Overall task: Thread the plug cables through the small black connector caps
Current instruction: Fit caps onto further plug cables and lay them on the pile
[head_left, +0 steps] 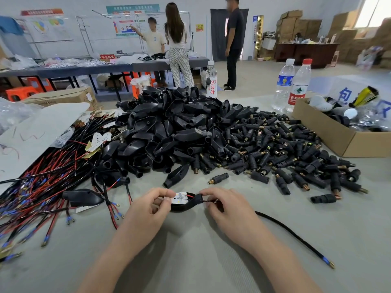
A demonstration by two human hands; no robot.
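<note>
My left hand [148,205] pinches a small white circuit board [179,197] with red and black wires soldered to it. The board sits at the open mouth of a black plastic housing [184,205] held between both hands. My right hand [224,206] pinches the red and black cable [296,237] where it leaves the housing's narrow end. That cable trails right across the grey table to a blue-sleeved terminal [329,262]. A heap of black housings [169,127] and a spread of small black connector caps [285,149] with brass ends lie beyond my hands.
A tangle of red and black cables [42,187] covers the table's left side. One loose housing [83,196] lies near my left hand. A cardboard box [338,132] stands at the right, with water bottles [293,85] behind it. Three people stand at a far table [95,67].
</note>
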